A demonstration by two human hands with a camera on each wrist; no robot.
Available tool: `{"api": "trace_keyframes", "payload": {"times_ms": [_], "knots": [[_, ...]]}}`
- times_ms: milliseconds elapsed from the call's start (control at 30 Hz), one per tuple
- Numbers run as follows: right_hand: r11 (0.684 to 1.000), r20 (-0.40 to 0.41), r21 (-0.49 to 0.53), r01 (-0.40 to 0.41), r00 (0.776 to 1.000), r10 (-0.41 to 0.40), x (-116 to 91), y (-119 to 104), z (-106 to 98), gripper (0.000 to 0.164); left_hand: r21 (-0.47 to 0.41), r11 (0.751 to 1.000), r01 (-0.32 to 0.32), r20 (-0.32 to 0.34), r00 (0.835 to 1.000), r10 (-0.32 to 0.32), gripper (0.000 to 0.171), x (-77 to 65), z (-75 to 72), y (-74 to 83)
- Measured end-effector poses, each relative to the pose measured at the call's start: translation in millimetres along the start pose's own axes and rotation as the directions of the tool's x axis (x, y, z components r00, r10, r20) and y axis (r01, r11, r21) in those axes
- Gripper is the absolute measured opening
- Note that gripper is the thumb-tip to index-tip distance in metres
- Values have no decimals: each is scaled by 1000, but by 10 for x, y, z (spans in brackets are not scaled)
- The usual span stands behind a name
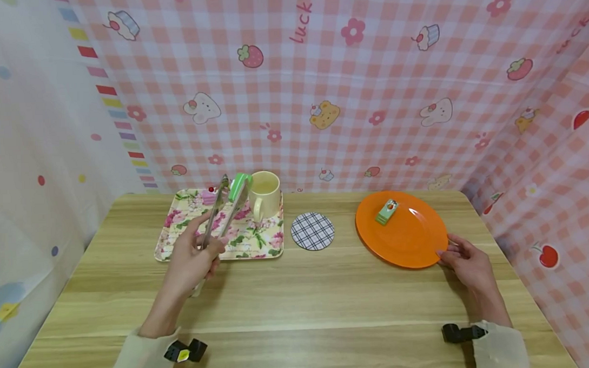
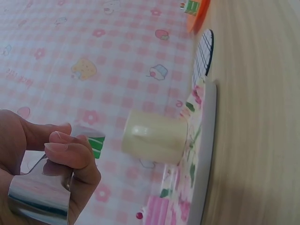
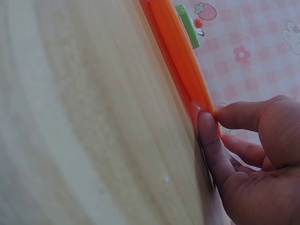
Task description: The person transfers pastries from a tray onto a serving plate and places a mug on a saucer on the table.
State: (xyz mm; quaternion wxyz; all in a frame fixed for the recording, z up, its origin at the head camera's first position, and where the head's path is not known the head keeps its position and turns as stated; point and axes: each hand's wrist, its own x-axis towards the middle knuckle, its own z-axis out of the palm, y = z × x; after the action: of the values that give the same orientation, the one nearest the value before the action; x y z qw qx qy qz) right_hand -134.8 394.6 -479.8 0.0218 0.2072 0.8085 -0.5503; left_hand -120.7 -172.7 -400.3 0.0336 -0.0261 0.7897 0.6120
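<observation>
My left hand (image 1: pixel 190 263) grips metal tongs (image 1: pixel 211 226) above the floral tray (image 1: pixel 219 254). Between the tongs' tips is a green toy cake slice (image 1: pixel 238 187), with green and white stripes in the left wrist view. Just right of it, a pale yellow mug (image 1: pixel 267 198) stands on the tray. A pink toy cake slice (image 2: pixel 156 211) with a red ball lies on the tray too, partly hidden by the tongs in the head view. My right hand (image 1: pixel 470 264) pinches the rim of an orange plate (image 1: pixel 413 245) between thumb and fingers. Another green toy cake slice (image 1: pixel 387 212) lies on that plate.
A round checked coaster (image 1: pixel 313 231) lies on the wooden table (image 1: pixel 299 308) between tray and plate. Pink checked cloth (image 1: pixel 282 98) hangs along the table's back edge and right side. White cloth (image 1: pixel 34 133) hangs at the left.
</observation>
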Motion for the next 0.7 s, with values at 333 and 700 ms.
{"api": "trace_keyframes", "payload": {"times_ms": [333,700], "knots": [[1000,-3,-4,23,1000,-23,9,9,1,70,-2,999,-41,5,999,41,69,-12,43,68],[1000,-11,-14,14,1000,-14,-11,-9,7,69,-19,999,-46,30,998,47,68,-38,147,144]]}}
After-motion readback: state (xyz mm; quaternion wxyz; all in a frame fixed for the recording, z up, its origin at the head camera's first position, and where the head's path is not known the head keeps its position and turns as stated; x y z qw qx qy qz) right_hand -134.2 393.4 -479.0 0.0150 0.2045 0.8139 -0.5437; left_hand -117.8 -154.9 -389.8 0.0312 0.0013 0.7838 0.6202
